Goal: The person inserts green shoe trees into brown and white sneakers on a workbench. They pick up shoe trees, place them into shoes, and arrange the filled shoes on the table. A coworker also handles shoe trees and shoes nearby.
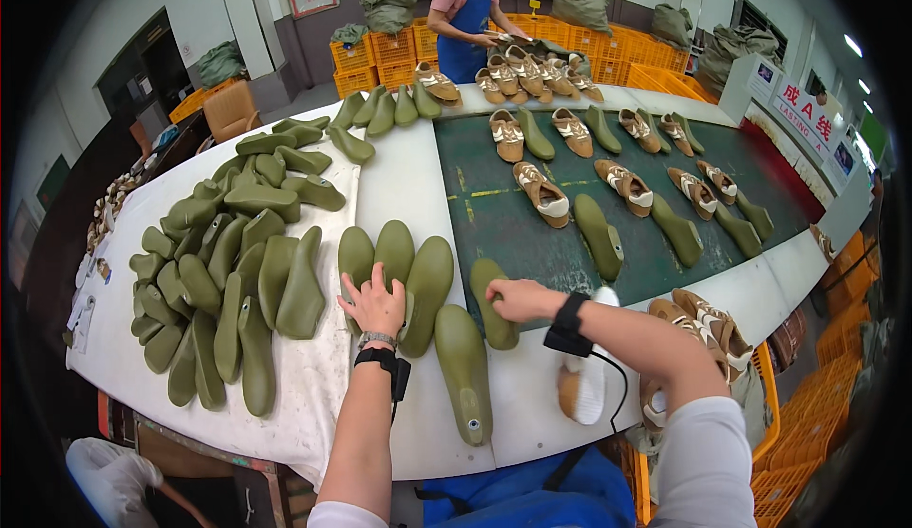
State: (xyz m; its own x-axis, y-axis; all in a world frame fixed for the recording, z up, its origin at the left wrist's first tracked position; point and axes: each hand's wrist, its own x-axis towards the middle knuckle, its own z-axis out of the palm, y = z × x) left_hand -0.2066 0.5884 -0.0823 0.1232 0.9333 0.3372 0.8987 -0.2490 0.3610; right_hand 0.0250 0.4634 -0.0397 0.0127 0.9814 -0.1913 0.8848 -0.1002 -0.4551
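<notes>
My left hand [376, 308] reaches over a small row of green shoe lasts [432, 272], its fingers spread and resting on or just above them. Closed fingers of my right hand [522, 299] hold the edge of another green shoe last [489, 281], which lies at the left edge of the green belt. Nearer to me, between my forearms, a larger last [462, 367] lies lengthwise with a metal-ringed hole at its near end. A brown and white shoe [582, 386] rests on its side, partly hidden under my right forearm.
A heap of green lasts [228, 272] covers the left of the white table [313, 414]. Brown shoes and lasts stand paired on the green belt [475, 210]. More shoes sit by my right elbow, near orange crates [807, 452]. Across the table a person in a blue apron [465, 39] handles shoes.
</notes>
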